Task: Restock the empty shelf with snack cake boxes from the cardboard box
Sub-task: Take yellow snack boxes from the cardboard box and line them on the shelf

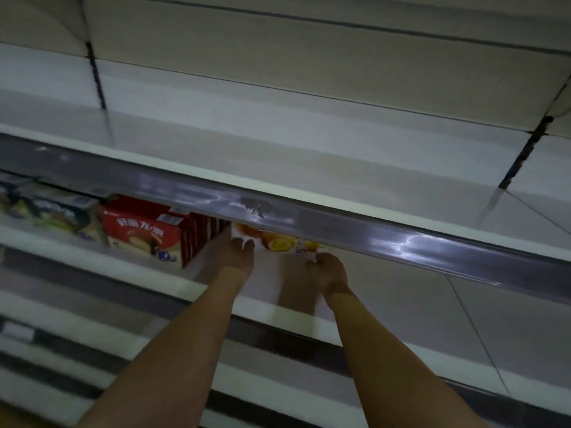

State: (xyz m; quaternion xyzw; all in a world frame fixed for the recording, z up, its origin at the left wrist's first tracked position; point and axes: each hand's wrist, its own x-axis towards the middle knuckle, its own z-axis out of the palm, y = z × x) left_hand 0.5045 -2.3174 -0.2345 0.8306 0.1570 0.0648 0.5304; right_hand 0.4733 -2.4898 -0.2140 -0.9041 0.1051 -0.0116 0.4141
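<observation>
White card with orange fruit printed on it: that is the snack cake box (278, 242) I am sliding onto the lower shelf (386, 291) at centre frame, its top half hidden behind the grey price rail (309, 217) of the shelf above. My left hand (238, 254) presses its left end with fingers nearly straight; my right hand (327, 273) curls round its lower right corner.

The risks, as I judge them: the box top could catch under that rail and tip back toward me, or my left knuckles could nudge the red boxes (148, 233) just beside it, toward frame left, and skew the row. A one-corner hold could also let it twist.

Count: one orange-print box in hand; one red box face showing, with perhaps four or five spines packed behind, too blurred to be sure; at least one pale box (58, 211) at far left. No cardboard box shows.
</observation>
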